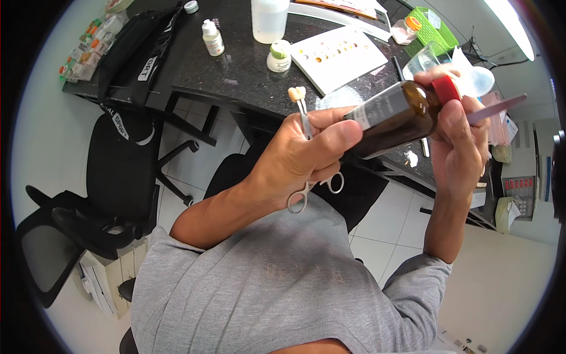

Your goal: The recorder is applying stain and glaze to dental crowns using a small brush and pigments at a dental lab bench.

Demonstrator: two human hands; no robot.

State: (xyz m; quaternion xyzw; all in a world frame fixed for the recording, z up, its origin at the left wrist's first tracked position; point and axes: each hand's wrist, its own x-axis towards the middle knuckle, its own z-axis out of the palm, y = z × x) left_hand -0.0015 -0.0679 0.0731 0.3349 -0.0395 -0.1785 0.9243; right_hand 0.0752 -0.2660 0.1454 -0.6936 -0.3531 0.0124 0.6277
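My left hand (306, 144) is closed around the base end of a brown glass bottle (407, 118) with a dark grey label. The same hand also holds ring-handled metal forceps (304, 120), whose finger rings hang below it. A small cream, tooth-shaped piece (296, 93) sits in the tips of the forceps. Tilted on its side, the bottle points its neck to the right. There my right hand (461, 141) grips the red cap (446, 89), fingers wrapped over it. A flat purplish stick (498, 108) juts rightward from that hand; its inner end is hidden.
On the dark speckled table stand a dropper bottle (213, 39), a round jar with a green lid (279, 57), a large translucent bottle (270, 20) and a white mixing palette (348, 65). A green basket (433, 29) lies far right. Black office chairs (118, 159) stand left.
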